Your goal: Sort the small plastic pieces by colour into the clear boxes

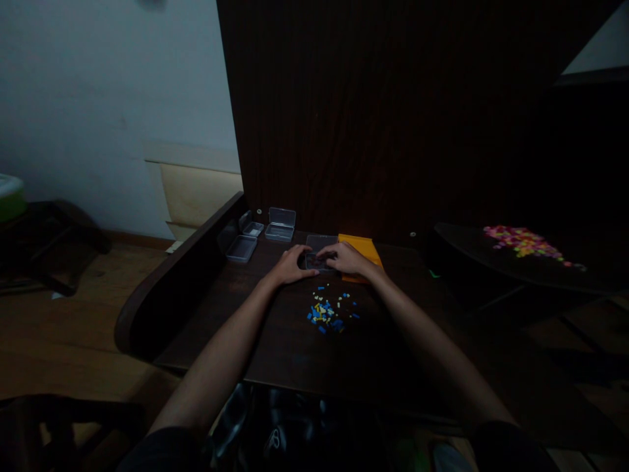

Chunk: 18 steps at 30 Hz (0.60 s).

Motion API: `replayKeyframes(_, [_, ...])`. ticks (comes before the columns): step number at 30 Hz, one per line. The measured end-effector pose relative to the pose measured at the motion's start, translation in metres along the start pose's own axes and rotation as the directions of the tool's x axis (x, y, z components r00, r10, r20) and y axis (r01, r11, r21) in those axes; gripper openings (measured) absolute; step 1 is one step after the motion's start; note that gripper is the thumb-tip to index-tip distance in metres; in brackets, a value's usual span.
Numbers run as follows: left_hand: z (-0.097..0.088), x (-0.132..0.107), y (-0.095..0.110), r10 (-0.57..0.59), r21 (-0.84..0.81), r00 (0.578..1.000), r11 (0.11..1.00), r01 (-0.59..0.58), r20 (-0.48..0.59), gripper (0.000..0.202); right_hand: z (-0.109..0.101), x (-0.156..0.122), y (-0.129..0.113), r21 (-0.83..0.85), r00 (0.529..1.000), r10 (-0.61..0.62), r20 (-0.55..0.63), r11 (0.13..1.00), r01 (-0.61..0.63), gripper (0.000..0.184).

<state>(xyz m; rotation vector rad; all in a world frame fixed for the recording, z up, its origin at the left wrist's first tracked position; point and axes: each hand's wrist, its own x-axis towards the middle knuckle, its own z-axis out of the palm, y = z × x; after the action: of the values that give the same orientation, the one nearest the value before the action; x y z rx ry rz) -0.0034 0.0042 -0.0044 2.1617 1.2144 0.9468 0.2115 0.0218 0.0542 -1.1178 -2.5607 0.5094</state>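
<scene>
A clear plastic box (322, 240) with its lid raised stands near the back of the dark desk. My left hand (292, 265) grips the box's left side, with the thumb at the front edge and the fingers toward the back. Over the box, my right hand (345, 257) has its fingers bent downward and drawn together; whatever is at their tips is too dark to make out. In front of both hands lies a loose pile of small blue, yellow and cream building bricks (322, 313). A yellow-orange envelope (363, 247) lies partly beneath my right hand.
Several open clear boxes, one of them a hinged box (280, 226), sit at the back left. A raised side rail (181, 275) bounds the desk on the left. To the right, a dark surface (462, 246) bears a heap of pink and yellow pieces (528, 242).
</scene>
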Motion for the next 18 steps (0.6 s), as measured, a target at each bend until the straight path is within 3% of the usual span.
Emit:
replayKeyframes(8, [0.0, 0.0, -0.001, 0.014, 0.019, 1.0, 1.0, -0.014, -0.001, 0.064, 0.012, 0.002, 0.005, 0.059, 0.998, -0.053, 0.016, 0.997, 0.052, 0.051])
replayKeyframes(18, [-0.001, 0.0, -0.001, 0.012, 0.005, 1.0, 1.0, -0.013, 0.007, 0.064, 0.011, -0.027, -0.001, 0.083, 0.987, -0.049, -0.151, 0.995, 0.062, 0.029])
